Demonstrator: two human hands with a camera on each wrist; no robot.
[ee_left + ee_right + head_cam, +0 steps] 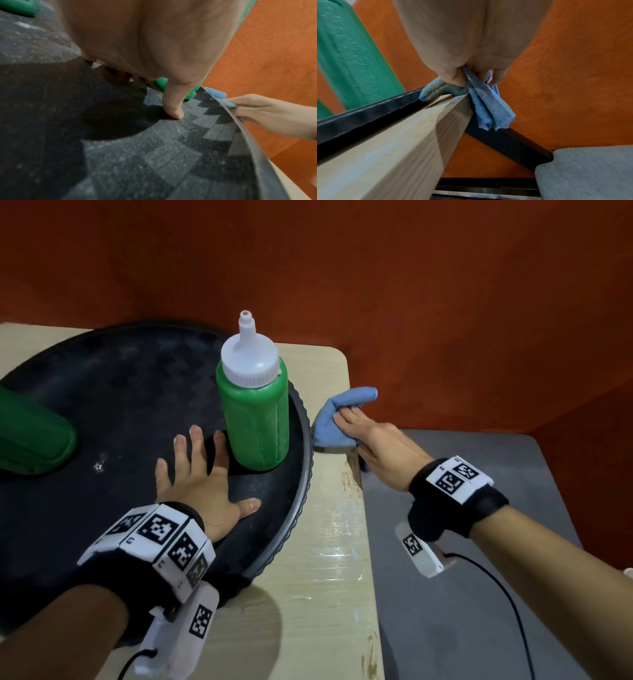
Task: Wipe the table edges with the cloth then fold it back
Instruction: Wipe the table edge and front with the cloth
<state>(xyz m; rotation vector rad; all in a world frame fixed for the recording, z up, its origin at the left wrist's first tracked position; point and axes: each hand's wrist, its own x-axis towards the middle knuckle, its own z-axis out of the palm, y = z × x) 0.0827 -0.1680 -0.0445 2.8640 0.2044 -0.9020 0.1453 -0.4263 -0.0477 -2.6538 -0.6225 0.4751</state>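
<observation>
My right hand grips a bunched blue cloth against the right edge of the pale wooden table. In the right wrist view the thumb and fingers pinch the cloth, and part of it hangs down over the table's side. My left hand lies flat with spread fingers on a round black tray; its thumb presses the tray's textured surface. The left wrist view also catches the cloth past the tray's rim.
A green squeeze bottle with a white cap stands on the tray beside my left fingers. Another green container lies at the tray's left. An orange wall stands behind. A grey surface sits lower, right of the table.
</observation>
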